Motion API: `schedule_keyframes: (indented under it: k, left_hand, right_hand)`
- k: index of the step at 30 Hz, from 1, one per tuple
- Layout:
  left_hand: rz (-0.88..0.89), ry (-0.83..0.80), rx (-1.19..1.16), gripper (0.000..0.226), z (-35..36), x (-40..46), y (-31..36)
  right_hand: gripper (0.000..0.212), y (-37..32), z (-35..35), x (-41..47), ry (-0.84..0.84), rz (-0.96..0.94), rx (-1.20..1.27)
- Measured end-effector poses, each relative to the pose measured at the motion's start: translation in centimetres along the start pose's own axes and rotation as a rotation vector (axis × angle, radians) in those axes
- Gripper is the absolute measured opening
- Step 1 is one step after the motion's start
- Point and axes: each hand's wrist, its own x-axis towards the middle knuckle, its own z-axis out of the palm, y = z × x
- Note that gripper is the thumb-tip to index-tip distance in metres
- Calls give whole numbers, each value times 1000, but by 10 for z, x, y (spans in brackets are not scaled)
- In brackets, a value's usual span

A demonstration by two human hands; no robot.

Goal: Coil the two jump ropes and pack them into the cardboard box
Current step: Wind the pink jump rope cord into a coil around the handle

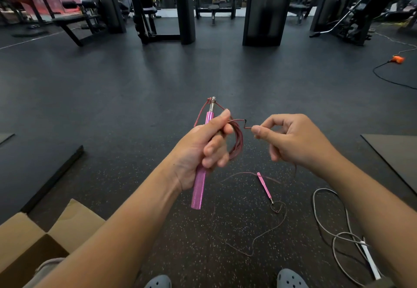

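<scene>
We look down at our two hands above a dark speckled gym floor. Our left hand [203,150] wraps its fingers around a pink handle [201,179], trapping several loops of thin pink rope [237,143] against it. Our right hand [293,141] pinches the rope between thumb and forefinger, other fingers curled. The rope's other handle [264,186] lies on the floor near our feet, slack trailing. A grey rope [325,226] lies uncoiled at near right; the open box [20,233] sits near left. The rope looks light, thin and springy, likely to uncoil, so we hold the loops firmly.
</scene>
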Motion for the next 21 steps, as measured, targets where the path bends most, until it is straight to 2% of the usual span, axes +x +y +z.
schedule_keyframes:
  k: [2,7,10,15,17,19,21]
  left_hand:
    - [4,-20,-22,39,0,1,1]
    - [9,27,-64,42,3,1,2]
    - [30,20,-112,33,2,2,0]
    - [87,7,-100,29,-2,4,0]
    - [93,-24,-145,28,-2,5,-1]
    - [106,-69,-210,27,-1,6,-1]
    - [140,-48,-214,31,-4,9,-3]
  right_hand:
    - [29,0,-1,-1,-3,-3,-30]
    - [19,1,1,0,-65,-8,87]
    - [10,-1,5,1,-18,59,139]
    - [25,-4,16,-2,39,131,42]
    - [23,-6,24,-5,-41,111,23]
    - [16,-9,35,-9,-192,76,54]
    - [12,-13,44,-14,-333,60,63]
